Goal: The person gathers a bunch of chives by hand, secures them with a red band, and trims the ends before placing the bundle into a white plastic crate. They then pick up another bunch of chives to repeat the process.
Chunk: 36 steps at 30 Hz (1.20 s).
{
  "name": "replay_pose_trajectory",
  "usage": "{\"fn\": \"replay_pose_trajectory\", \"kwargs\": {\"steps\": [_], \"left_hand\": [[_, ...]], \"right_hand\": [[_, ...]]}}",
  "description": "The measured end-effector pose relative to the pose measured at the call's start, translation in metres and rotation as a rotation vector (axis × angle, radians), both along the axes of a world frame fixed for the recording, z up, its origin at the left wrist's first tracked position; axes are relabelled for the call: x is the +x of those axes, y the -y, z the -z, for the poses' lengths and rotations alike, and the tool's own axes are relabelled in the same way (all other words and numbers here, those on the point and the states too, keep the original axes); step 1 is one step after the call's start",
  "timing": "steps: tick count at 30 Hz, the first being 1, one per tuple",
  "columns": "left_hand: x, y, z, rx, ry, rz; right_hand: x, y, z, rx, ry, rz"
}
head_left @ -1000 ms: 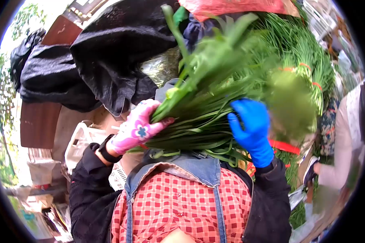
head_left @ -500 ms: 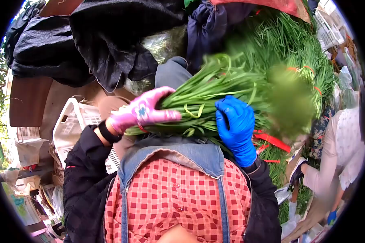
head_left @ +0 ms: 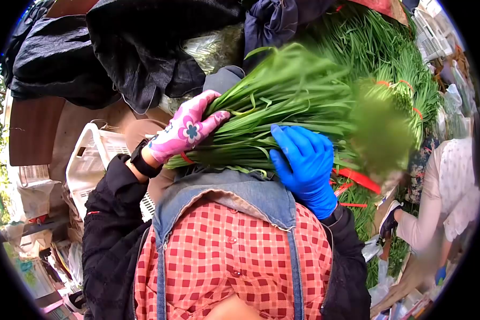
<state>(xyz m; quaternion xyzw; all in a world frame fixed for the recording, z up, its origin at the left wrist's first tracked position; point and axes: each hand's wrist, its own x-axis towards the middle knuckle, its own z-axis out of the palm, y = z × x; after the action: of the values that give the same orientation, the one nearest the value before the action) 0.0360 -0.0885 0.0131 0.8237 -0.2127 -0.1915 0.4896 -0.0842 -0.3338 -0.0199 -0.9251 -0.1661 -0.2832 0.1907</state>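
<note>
A thick bunch of long green leaves (head_left: 282, 101) lies across my lap, its stalk ends to the left and its leaf tips to the right. My left hand (head_left: 189, 128), in a pink flowered glove, grips the stalk end, thumb and fingers around it. A bit of red band shows below that hand. My right hand (head_left: 304, 162), in a blue glove, rests against the lower right side of the bunch with its fingers slightly bent and thumb apart. The leaves hide part of what lies under them.
Bundles of green leaves with red bands (head_left: 400, 90) lie at the upper right. Red strips (head_left: 359, 180) are right of my right hand. A white crate (head_left: 93, 160) stands at the left, black cloths (head_left: 138, 48) above. A person (head_left: 448, 197) is at the far right.
The leaves in the upper part of the bunch have fanned out upward. My left hand has turned and risen slightly; my right hand has shifted a little to the left, its thumb further out.
</note>
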Motion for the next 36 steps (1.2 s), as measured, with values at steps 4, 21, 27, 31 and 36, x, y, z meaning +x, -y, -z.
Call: {"fn": "replay_pose_trajectory", "kwargs": {"steps": [4,21,27,31,36], "left_hand": [[0.004,-0.002,0.005,-0.032,-0.051,-0.064],[0.003,-0.023,-0.003,0.26,0.007,0.139],[0.005,-0.028,-0.005,0.376,-0.011,0.182],[0.006,-0.026,-0.001,0.329,-0.106,0.181],[0.015,-0.027,0.02,0.117,-0.148,0.094]], "right_hand": [[0.002,0.005,0.003,0.089,-0.021,-0.112],[0.024,-0.023,0.006,0.333,-0.299,-0.052],[0.001,-0.008,0.009,0.27,-0.286,-0.032],[0.001,-0.009,0.009,0.259,-0.317,-0.032],[0.022,-0.008,-0.008,0.287,-0.344,-0.061]]}}
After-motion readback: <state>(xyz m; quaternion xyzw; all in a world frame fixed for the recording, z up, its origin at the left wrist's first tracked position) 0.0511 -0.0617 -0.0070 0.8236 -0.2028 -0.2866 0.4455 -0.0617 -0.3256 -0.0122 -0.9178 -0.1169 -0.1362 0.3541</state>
